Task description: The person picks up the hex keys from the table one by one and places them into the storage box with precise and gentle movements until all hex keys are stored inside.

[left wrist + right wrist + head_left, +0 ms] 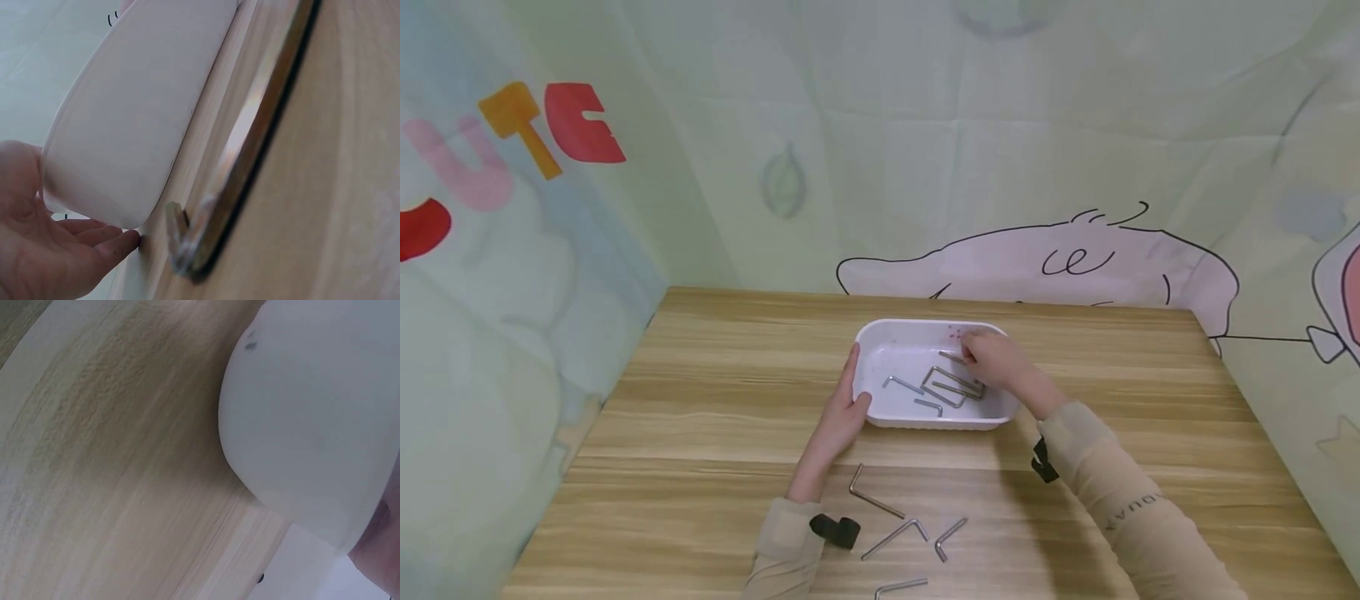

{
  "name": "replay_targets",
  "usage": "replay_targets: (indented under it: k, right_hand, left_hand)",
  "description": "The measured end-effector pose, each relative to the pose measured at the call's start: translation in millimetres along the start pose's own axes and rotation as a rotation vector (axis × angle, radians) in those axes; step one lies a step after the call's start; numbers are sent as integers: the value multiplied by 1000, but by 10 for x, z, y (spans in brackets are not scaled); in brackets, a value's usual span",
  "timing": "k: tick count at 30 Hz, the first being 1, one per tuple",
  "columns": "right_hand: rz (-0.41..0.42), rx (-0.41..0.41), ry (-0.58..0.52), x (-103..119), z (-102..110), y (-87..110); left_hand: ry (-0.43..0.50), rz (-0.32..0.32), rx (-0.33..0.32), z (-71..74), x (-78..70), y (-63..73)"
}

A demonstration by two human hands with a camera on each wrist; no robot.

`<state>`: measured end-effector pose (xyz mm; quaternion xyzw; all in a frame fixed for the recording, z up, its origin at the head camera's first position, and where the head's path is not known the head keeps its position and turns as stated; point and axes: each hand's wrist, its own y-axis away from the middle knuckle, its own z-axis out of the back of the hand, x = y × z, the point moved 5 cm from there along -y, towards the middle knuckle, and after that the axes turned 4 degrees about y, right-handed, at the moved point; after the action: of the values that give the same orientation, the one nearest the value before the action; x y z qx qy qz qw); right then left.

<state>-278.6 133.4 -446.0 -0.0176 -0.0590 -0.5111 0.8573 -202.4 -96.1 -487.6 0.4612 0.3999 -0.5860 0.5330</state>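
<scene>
A white oblong dish [898,422] stands on the wooden table with several L-shaped hex keys inside. My left hand [841,421] grips the dish's left end, its thumb at the front corner and the fingers along the side. In the left wrist view, that hand [56,250] lies against the dish's outer wall [137,106]. My right hand [1000,362] reaches over the right rim into the dish. Its curled fingers pinch the end of a hex key [952,358], partly hidden by the hand. In the right wrist view, the dish's wall [312,425] covers most of that hand.
Several more hex keys lie on the table in front of the dish, among them a bronze-coloured one [877,502], a silver one [889,539] and a short one [950,535]. Another [901,586] is near the bottom edge. A printed cloth [887,167] hangs behind the table [737,375].
</scene>
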Motion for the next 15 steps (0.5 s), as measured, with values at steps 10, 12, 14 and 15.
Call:
replay_targets:
  k: [10,12,14,15]
  right_hand:
    - [-48,22,-52,13,78,99]
    - [-47,22,-56,25,88,124]
    - [-45,17,-66,48,108,151]
    - [-42,12,-70,62,121,168]
  left_hand:
    - [8,15,5,9,-101,44]
    - [21,24,11,10,-159,64]
    - [33,27,13,10,-186,72]
    - [32,25,12,10,-185,71]
